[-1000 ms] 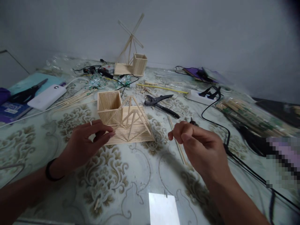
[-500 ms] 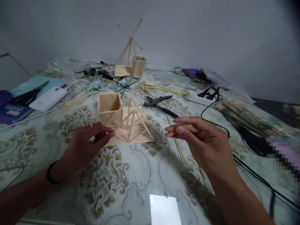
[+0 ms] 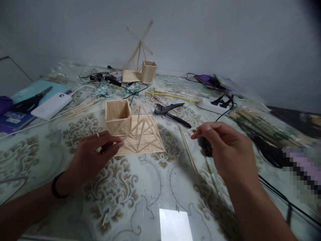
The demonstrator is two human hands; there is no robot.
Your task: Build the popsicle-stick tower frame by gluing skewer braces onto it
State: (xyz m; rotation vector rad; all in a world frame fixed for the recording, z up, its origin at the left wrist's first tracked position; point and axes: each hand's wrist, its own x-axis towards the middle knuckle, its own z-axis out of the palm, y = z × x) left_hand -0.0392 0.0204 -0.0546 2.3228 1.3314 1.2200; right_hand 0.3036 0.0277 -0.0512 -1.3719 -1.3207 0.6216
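Observation:
A wooden stick model lies on the patterned table: a flat slatted base (image 3: pixel 147 137), a square open box (image 3: pixel 117 115) at its back left and thin sticks (image 3: pixel 143 125) leaning together into peaks. My left hand (image 3: pixel 92 150) is at the base's left front corner, thumb and forefinger pinched together at the model's edge. My right hand (image 3: pixel 225 144) is raised right of the model, fingers curled and pressed together; whatever they may hold is hidden. Black-handled pliers (image 3: pixel 173 114) rest behind, between the model and my right hand.
Behind stands a stick windmill (image 3: pixel 139 60) with its own box. A white power strip (image 3: pixel 213 105), bagged sticks (image 3: pixel 268 125) and black cables are at right. Loose sticks (image 3: pixel 82 108), a white power bank (image 3: pixel 51 105) and scissors (image 3: pixel 32 100) lie left. One stick (image 3: pixel 188 149) lies centre right.
My right hand has moved right, away from the model, and its fingers have curled in more. A dark object now shows beneath it. My left hand is nearly still.

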